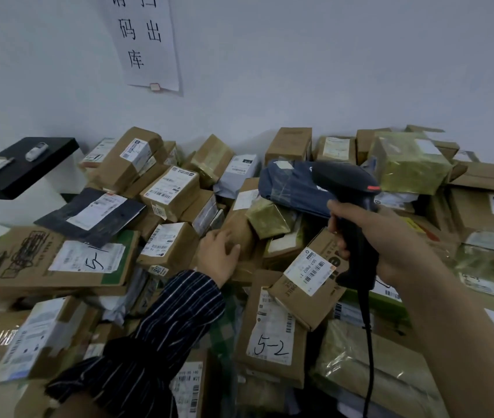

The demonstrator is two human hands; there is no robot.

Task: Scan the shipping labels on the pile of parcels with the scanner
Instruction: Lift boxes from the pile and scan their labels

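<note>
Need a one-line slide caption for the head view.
Right hand grips the corded scanner over a parcel pile; left hand rests on a brown parcel.

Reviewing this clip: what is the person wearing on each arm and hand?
The left arm wears a dark navy sleeve with thin white stripes, cuffed at the wrist; the left hand is bare. The right arm has no sleeve showing, and the right hand is bare. No gloves, rings or watch visible.

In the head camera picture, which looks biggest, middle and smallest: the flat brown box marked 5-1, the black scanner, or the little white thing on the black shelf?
1. Flat brown cardboard box marked 5-1
2. Black handheld scanner, though it is nearer the camera
3. Small white object on the black shelf, farther away
</note>
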